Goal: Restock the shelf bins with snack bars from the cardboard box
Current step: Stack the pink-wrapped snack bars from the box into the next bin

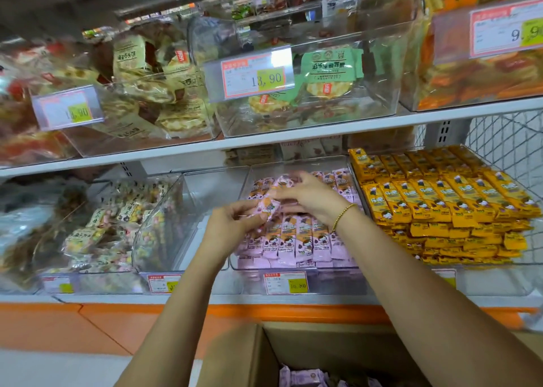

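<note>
Holding a small bunch of pink snack bars (266, 206) between them, both hands meet above the middle of a transparent bin (293, 163) on the lower shelf. The left hand (235, 219) has its fingers curled and pinches the near end of the bunch. The right hand (308, 198) closes over the far end from the right, with a gold bead bracelet (343, 213) on its wrist. Under the hands, the same bin holds upright rows of matching bars (296, 239), packed toward its front edge. A price label (286, 282) reading 10.80 sits on the shelf front just below that bin.

Just beside it on the right, stacked yellow bars (440, 198) fill a neighbouring bin. To its left stands a curved-front bin (164, 222), and past that a bin of pale wrapped sweets (97, 231). On the upper shelf, a bin carries green cracker packs (326, 69) behind a 13.90 tag (252, 76). At the bottom edge of the view, between the forearms, an open cardboard box (241, 357) shows more pink packets (302, 378) inside.
</note>
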Tool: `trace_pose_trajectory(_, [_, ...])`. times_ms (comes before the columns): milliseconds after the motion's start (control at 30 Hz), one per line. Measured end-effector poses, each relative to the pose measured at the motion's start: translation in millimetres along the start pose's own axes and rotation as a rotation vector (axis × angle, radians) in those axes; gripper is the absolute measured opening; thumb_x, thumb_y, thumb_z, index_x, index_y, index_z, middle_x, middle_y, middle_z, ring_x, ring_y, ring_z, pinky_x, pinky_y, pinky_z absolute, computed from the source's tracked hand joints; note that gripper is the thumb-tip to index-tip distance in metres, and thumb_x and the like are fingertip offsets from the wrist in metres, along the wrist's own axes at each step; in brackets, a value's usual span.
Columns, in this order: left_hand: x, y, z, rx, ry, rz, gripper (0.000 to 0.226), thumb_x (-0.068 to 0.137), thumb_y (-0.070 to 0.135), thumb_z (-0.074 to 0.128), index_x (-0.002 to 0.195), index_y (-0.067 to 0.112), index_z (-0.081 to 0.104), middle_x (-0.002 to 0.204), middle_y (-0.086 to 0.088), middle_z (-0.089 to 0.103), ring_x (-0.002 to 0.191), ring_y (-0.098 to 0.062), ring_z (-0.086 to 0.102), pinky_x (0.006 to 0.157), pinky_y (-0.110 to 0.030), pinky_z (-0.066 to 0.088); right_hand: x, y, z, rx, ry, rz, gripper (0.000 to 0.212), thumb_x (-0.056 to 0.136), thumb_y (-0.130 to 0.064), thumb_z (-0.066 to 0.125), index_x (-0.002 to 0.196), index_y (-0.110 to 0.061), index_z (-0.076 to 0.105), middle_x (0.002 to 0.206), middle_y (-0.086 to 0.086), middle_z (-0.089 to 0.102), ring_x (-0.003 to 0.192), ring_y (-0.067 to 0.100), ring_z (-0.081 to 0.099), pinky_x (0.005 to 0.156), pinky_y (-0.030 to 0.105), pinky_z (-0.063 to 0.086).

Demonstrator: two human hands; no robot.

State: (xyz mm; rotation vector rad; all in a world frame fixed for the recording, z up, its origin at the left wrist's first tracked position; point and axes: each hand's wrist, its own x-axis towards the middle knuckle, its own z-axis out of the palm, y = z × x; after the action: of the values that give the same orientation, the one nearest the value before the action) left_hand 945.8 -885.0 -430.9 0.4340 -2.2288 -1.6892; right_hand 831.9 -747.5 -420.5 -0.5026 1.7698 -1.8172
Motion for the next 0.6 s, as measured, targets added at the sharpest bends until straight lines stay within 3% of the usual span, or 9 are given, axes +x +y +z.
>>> trace_pose_trajectory(67, [3.8,0.4,-12.0,0.03,0.013,0.013,0.027,0.08,0.001,0.07,0.107,0.002,0.069,0.083,-0.009,0.071,0.063,-0.01,0.062,0.061,-0.017,0.052,7.4,-7.2,-7.6,-0.078,-0.045,-0.056,0.08,0.07,-0.007,0.08,0.139,-0.018,0.041,0.133,0.01,0.047,0.117,0.027,0.056,0.095,0.041,0.052])
trace_pose_trajectory(167, [11.8,-1.9,-25.7,0.008,0.084,0.033,0.024,0.083,0.005,0.069,0.107,0.004,0.069,0.089,-0.011,0.07,0.066,-0.007,0.063,0.064,-0.017,0.052,11.4,-10.1,-14.6,-0.253,-0.114,-0.133,0.042,0.073,-0.009,0.078,0.112,-0.019,0.065,0.121,0.006,0.06,0.113,0.022,0.059,0.097,0.036,0.051])
trace_pose_trajectory(267, [21.6,-10.7,-30.9,0.215,0.278,0.077,0.028,0.083,0.011,0.071,0.109,0.005,0.067,0.092,-0.007,0.069,0.085,-0.017,0.065,0.083,-0.029,0.052,22.8,-4.9,-16.8,-0.063,0.115,-0.164,0.027,0.077,0.0,0.073,0.101,-0.01,0.065,0.118,0.01,0.061,0.098,0.019,0.064,0.08,0.025,0.057])
trace_pose_trajectory(333, [23.0,-15.7,-30.0,0.421,0.337,0.069,0.03,0.082,0.013,0.072,0.111,0.005,0.067,0.096,-0.007,0.069,0.089,-0.018,0.064,0.081,-0.024,0.046,39.2,2.4,-17.5,0.048,0.293,-0.11,0.026,0.079,0.003,0.071,0.103,-0.005,0.063,0.118,0.013,0.061,0.098,0.024,0.066,0.071,0.021,0.057])
trace_pose_trajectory(467, [19.0,-17.1,-26.7,0.585,0.269,0.091,0.024,0.082,0.009,0.069,0.106,0.007,0.072,0.099,-0.006,0.072,0.081,-0.009,0.06,0.074,-0.015,0.039,71.3,10.2,-0.6,-0.291,0.376,0.045,0.027,0.082,-0.024,0.074,0.102,-0.005,0.068,0.1,0.013,0.07,0.096,0.025,0.068,0.084,0.033,0.056])
trace_pose_trajectory(533, [17.0,-15.8,-27.3,0.581,0.257,0.107,0.022,0.082,0.005,0.068,0.103,0.008,0.073,0.092,-0.004,0.072,0.075,-0.008,0.058,0.067,-0.012,0.038,71.8,7.0,17.1,-0.465,0.366,0.119,0.036,0.081,-0.044,0.071,0.085,-0.008,0.067,0.078,0.008,0.068,0.076,0.02,0.068,0.074,0.032,0.056])
trace_pose_trajectory(600, [15.1,-14.1,-27.6,0.577,0.247,0.106,0.023,0.081,0.003,0.067,0.102,0.009,0.074,0.083,-0.003,0.069,0.073,-0.01,0.058,0.066,-0.014,0.038,72.2,5.6,31.9,-0.603,0.416,0.069,0.048,0.079,-0.058,0.065,0.068,-0.011,0.06,0.063,0.005,0.059,0.059,0.02,0.058,0.056,0.026,0.048])
